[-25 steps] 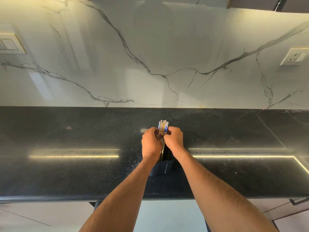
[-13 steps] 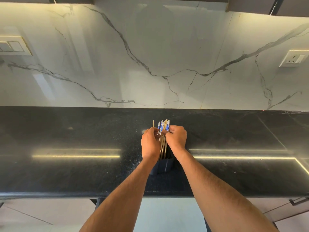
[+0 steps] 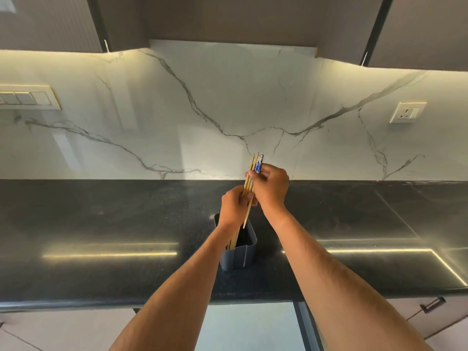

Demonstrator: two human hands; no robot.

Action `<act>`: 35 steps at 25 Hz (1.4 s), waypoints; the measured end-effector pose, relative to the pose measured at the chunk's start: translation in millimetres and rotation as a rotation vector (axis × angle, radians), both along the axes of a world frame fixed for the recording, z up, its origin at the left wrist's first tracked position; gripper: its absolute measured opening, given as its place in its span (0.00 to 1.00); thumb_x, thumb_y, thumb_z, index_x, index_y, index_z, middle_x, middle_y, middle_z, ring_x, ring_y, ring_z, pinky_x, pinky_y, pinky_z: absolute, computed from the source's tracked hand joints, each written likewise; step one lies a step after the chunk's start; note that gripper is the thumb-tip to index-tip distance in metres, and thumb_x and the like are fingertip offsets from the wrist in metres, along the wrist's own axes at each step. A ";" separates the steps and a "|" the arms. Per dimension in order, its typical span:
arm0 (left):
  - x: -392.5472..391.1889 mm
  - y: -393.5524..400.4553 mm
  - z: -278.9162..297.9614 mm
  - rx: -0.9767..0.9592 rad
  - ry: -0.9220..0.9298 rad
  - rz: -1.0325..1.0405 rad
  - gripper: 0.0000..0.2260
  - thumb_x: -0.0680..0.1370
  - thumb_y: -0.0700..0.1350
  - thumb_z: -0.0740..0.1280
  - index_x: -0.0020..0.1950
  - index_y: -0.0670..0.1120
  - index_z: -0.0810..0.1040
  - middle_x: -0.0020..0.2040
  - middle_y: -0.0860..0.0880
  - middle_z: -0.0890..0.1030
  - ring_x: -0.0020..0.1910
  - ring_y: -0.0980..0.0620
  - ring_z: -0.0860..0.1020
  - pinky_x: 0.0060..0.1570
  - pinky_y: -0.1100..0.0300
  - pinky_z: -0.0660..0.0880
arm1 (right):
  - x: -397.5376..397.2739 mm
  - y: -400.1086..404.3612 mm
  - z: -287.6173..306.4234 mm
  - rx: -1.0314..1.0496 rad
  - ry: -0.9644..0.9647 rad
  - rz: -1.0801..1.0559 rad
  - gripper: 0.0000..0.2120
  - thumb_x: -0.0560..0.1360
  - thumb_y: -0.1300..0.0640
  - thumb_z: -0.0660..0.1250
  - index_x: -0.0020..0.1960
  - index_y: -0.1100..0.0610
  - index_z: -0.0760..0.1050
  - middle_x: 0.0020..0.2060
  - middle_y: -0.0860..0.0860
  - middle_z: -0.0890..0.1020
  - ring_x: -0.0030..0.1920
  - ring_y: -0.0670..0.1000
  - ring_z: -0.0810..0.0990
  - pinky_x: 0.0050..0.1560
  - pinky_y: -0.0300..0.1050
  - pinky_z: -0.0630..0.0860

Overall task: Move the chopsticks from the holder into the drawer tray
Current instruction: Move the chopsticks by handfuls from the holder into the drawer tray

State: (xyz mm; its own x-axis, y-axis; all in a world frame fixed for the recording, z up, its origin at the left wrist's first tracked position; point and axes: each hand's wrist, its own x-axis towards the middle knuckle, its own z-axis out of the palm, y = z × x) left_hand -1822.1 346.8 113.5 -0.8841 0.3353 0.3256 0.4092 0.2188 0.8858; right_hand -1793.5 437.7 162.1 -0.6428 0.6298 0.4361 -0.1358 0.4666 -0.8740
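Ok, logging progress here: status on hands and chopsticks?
Both hands, left hand and right hand, grip the chopsticks. Bundle lifted, some tips low inside the holder. Nothing in the way; drawer tray not in view.

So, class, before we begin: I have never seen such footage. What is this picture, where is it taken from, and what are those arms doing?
No machine here: a camera worn on a person's head looks down at their own two bare arms. The dark holder stands on a black counter before a marble wall. Both the left hand and the right hand have a grip on a bundle of wooden chopsticks, its upper part raised above the holder. Some chopsticks show inside the holder.
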 end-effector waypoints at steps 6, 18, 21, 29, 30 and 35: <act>33.9 -18.6 34.5 0.118 -0.029 -0.025 0.09 0.81 0.35 0.61 0.46 0.39 0.80 0.36 0.46 0.84 0.36 0.52 0.84 0.42 0.60 0.83 | 37.4 -11.7 49.5 -0.049 0.040 0.172 0.02 0.74 0.64 0.73 0.46 0.60 0.83 0.39 0.51 0.87 0.41 0.46 0.87 0.46 0.43 0.83; 122.0 -100.6 6.2 0.054 -0.173 -0.153 0.08 0.82 0.37 0.64 0.47 0.41 0.81 0.38 0.47 0.85 0.40 0.47 0.85 0.46 0.56 0.84 | 115.3 -54.7 46.6 -0.101 -0.184 0.199 0.04 0.66 0.62 0.81 0.38 0.58 0.86 0.33 0.50 0.86 0.36 0.48 0.85 0.41 0.43 0.79; 133.4 -110.0 3.4 0.024 -0.208 -0.157 0.06 0.82 0.39 0.64 0.52 0.39 0.81 0.42 0.42 0.85 0.42 0.45 0.85 0.49 0.53 0.84 | 122.4 -57.9 51.3 -0.141 -0.161 0.171 0.05 0.66 0.61 0.81 0.39 0.58 0.86 0.34 0.50 0.87 0.38 0.50 0.86 0.42 0.42 0.78; 151.9 -129.3 -4.1 -0.045 -0.286 -0.139 0.09 0.82 0.41 0.65 0.57 0.36 0.80 0.47 0.39 0.84 0.43 0.43 0.85 0.50 0.49 0.83 | 144.2 -67.7 88.7 -0.235 0.134 0.194 0.05 0.73 0.68 0.73 0.49 0.64 0.84 0.39 0.57 0.87 0.40 0.53 0.88 0.44 0.50 0.85; 153.4 -131.4 -4.3 -0.045 -0.329 -0.122 0.09 0.82 0.40 0.65 0.56 0.36 0.81 0.46 0.38 0.85 0.43 0.42 0.85 0.49 0.49 0.84 | 145.2 -68.5 96.3 -0.240 0.210 0.210 0.05 0.74 0.68 0.72 0.49 0.65 0.84 0.40 0.58 0.87 0.41 0.55 0.88 0.44 0.51 0.85; 143.9 -135.1 -0.3 0.141 -0.733 -0.063 0.12 0.84 0.37 0.57 0.52 0.36 0.80 0.42 0.40 0.83 0.38 0.45 0.85 0.42 0.52 0.84 | 157.7 -86.5 111.9 0.370 0.555 0.193 0.05 0.78 0.64 0.70 0.52 0.64 0.83 0.44 0.56 0.87 0.48 0.51 0.87 0.48 0.47 0.85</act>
